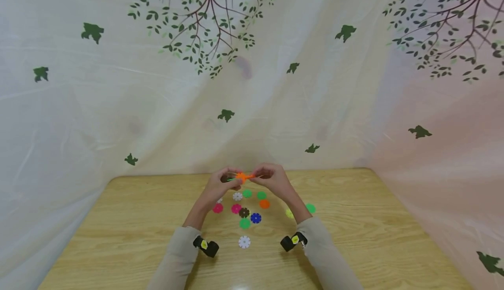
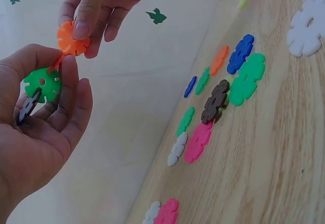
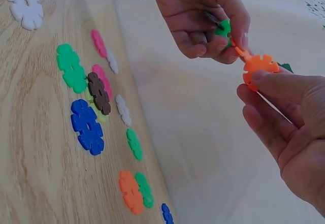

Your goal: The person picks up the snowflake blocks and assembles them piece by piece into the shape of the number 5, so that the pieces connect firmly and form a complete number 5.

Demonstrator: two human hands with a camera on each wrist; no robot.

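Note:
Above the far part of the table, my left hand [image 1: 219, 187] and right hand [image 1: 274, 180] meet at small notched plastic discs. The right hand pinches an orange disc [image 3: 262, 65] between thumb and fingers. The left fingertips pinch a second orange disc [image 2: 55, 65], seen nearly edge-on in the left wrist view. It touches the right hand's disc; whether their notches interlock I cannot tell. Below the left fingertips, a green disc [image 2: 48, 85] and a dark disc [image 2: 27, 108] appear joined to it, partly hidden by the palm and fingers.
On the wooden table [image 1: 138, 233] lie several loose notched discs, including a white disc [image 1: 244, 242], a blue disc [image 1: 256, 218], a brown disc [image 1: 244, 212] and a pink disc [image 1: 218, 208]. A yellow disc [image 1: 289, 213] sits beside the right forearm. A printed curtain [image 1: 177, 128] hangs behind.

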